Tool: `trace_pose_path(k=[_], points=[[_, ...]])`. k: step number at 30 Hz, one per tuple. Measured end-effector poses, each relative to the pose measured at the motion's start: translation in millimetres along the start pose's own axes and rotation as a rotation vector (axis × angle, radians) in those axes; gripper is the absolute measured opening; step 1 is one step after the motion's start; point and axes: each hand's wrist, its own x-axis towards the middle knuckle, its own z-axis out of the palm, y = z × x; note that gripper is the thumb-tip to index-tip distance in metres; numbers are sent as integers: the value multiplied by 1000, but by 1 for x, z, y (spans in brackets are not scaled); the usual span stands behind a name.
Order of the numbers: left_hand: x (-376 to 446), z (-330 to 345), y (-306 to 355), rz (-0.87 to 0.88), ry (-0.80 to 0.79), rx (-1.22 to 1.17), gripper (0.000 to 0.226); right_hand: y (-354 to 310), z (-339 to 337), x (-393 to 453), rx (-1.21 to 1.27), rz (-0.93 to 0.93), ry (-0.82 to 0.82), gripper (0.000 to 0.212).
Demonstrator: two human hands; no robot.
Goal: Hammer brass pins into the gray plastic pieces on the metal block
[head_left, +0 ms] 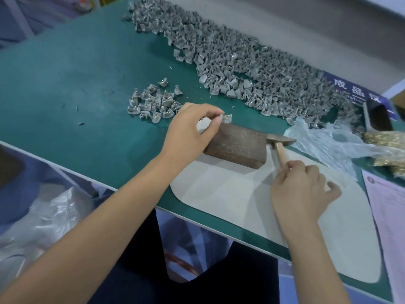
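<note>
left hand (pixel 192 130) pinches gray piece (pixel 226 118) at far edge of metal block (pixel 237 145) | right hand (pixel 300 189) grips hammer (pixel 280 148) handle, head beside block | block sits on worktop (pixel 87 84) mat

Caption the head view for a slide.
Left hand pinches a gray piece above the metal block; right hand grips the hammer.

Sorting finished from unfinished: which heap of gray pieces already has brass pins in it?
The small heap just beyond the left hand; brass glints on its pieces. The long heap along the table's far edge looks plain gray.
</note>
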Motion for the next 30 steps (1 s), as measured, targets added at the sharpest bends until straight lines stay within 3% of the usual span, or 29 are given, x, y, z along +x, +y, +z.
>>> trace_pose_path(k=[4, 7, 10, 17, 21, 24, 27, 30], points=[[-2, -26, -14, -103, 117, 71, 10, -24, 1, -7, 236, -75, 183, 33], [-2, -48, -29, -212, 179, 230, 7, -54, 4, -15, 422, -304, 322, 26], [0, -64, -41, -323, 202, 315, 9, -84, 13, -20, 485, -490, 350, 15], [-6, -81, -53, -362, 146, 529, 14, -108, 32, -28, 515, -599, 260, 18], [-7, -77, -51, -315, 140, 613, 16, -105, 33, -29, 530, -604, 245, 19], [-9, -76, -51, -149, 127, 566, 19, -106, 31, -29, 538, -595, 230, 19], [-11, -72, -50, 79, -22, 521, 14, -107, 32, -30, 544, -588, 226, 19], [-11, -72, -51, 144, -187, 503, 12, -106, 33, -30, 541, -590, 234, 19]])
